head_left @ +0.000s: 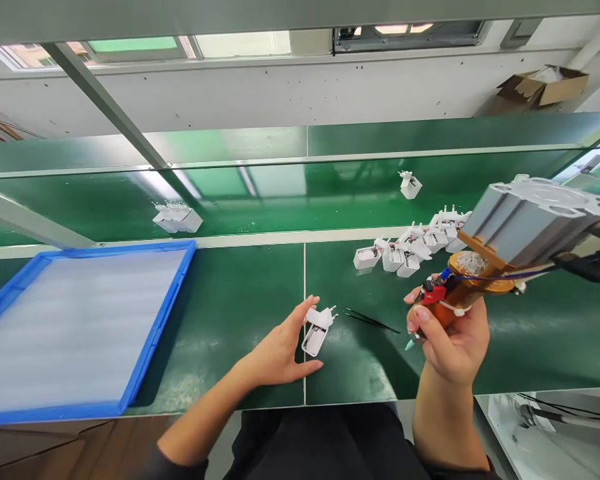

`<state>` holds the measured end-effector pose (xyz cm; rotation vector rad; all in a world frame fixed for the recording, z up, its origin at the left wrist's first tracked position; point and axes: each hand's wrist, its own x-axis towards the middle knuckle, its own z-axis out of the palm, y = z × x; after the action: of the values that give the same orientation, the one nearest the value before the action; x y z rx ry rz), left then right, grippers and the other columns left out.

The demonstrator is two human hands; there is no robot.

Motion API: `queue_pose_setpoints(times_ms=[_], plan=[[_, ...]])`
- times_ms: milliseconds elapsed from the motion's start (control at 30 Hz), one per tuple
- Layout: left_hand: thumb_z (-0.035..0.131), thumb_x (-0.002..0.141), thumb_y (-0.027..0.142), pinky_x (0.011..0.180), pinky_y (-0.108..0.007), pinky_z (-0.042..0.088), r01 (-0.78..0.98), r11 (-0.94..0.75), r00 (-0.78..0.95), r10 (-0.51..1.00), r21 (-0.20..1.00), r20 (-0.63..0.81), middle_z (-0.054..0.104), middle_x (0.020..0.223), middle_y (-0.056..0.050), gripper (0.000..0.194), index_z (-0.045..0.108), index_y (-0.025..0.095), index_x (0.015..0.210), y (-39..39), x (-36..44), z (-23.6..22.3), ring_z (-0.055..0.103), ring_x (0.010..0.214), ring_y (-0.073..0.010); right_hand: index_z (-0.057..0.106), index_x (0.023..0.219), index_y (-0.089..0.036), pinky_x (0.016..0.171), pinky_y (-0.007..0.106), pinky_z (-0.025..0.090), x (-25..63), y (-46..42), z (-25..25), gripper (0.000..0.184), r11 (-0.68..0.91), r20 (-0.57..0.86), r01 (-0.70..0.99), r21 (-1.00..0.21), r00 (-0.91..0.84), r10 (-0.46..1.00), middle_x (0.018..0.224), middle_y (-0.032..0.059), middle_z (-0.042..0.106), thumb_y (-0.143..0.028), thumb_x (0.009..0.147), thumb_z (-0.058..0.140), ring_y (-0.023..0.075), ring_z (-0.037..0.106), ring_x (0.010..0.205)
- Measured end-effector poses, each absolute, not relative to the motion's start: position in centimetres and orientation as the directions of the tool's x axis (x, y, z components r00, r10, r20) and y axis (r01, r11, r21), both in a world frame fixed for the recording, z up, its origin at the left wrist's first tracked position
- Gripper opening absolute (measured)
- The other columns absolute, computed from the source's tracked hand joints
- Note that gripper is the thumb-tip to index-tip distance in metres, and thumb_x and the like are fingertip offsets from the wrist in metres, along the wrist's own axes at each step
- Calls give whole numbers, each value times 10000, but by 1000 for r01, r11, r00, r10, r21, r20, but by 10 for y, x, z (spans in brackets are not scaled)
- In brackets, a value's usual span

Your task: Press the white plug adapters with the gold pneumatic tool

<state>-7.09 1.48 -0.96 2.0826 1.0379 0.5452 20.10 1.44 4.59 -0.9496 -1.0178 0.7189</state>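
Left hand (285, 347): half open above the green bench (230, 320), palm down and turned inward, thumb well apart from the fingers in a wide C. Open white housing (316, 333) stands in that gap, its flap and two pins toward the far side, small parts visible inside. Fingertips right at its upper left edge; cannot tell if they touch. Thumb clear of it, on the near side.

Right hand (453, 340): closed round the orange barrel of a dispensing tool (443, 313), thumb laid across the front, fingers wrapped behind. Teal nozzle (410, 345) points down and left, apart from the housing. Big grey metal block (525, 220) on the tool's upper end.

Black tweezers (373, 321) lie flat between the hands, slightly beyond the nozzle.

Blue-rimmed tray (159, 333) to the left, pale sheet inside.

Farther: slanting row of white housings (409, 250), close-packed, beside the metal block. On the green ledge behind, a small cluster (177, 218) at left, one lone housing (410, 185) at right.

Farthest: open cardboard box (545, 88), by the white wall.
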Motion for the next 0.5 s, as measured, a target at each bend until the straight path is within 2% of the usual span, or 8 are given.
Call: queue_pose_setpoints(times_ms=[67, 133, 233, 333, 367, 433, 500], plan=[[751, 819, 298, 1026, -463, 522, 600, -440, 511, 854, 668, 103, 310, 1613, -167, 946, 176, 351, 1569, 3, -60, -17, 504, 1367, -328, 594, 1045, -239, 421, 247, 447, 197, 15, 47, 285, 432, 382, -64, -899, 366, 848, 764, -5, 689, -175, 791, 709, 119, 587, 507], [701, 865, 278, 979, -447, 557, 668, -386, 414, 903, 636, 113, 386, 1573, -147, 804, 262, 360, 1534, -6, -48, -27, 541, 1336, -322, 591, 1043, -241, 416, 245, 434, 192, 15, 49, 265, 440, 389, -75, -895, 351, 851, 807, 1, 711, -177, 808, 695, 98, 559, 467], [651, 888, 240, 975, -420, 567, 657, -248, 219, 966, 712, 134, 476, 1496, -144, 701, 315, 312, 1499, -14, -33, -42, 581, 1298, -290, 573, 1035, -252, 434, 256, 446, 181, 15, 53, 237, 476, 429, -89, -875, 314, 847, 830, -1, 726, -212, 832, 688, 86, 540, 440], [688, 863, 279, 956, -397, 575, 614, -173, 109, 985, 770, 135, 424, 1534, -158, 500, 505, 254, 1328, -15, -27, -51, 628, 1232, -279, 542, 1048, -260, 450, 271, 465, 168, 17, 58, 263, 502, 462, -81, -861, 284, 840, 815, -6, 720, -275, 838, 699, 92, 540, 440], [698, 856, 294, 947, -397, 575, 614, -167, 100, 986, 771, 134, 451, 1516, -159, 430, 552, 238, 1257, -14, -26, -53, 642, 1208, -281, 535, 1051, -261, 444, 267, 457, 162, 18, 59, 274, 510, 471, -80, -857, 280, 836, 830, -3, 719, -287, 836, 703, 90, 538, 442], [705, 856, 323, 923, -401, 575, 626, -173, 106, 985, 760, 137, 610, 1354, -141, 352, 593, 230, 1177, -13, -26, -52, 680, 1130, -282, 527, 1062, -264, 427, 249, 432, 151, 20, 63, 301, 532, 491, -93, -841, 277, 826, 859, -4, 710, -290, 829, 714, 82, 539, 452], [690, 873, 353, 868, -391, 581, 634, -188, 136, 982, 750, 131, 724, 1124, -97, 343, 593, 237, 1180, -13, -25, -49, 719, 1006, -270, 516, 1085, -271, 420, 237, 418, 141, 21, 67, 336, 546, 505, -112, -830, 265, 822, 856, -14, 698, -272, 822, 725, 75, 536, 456]])
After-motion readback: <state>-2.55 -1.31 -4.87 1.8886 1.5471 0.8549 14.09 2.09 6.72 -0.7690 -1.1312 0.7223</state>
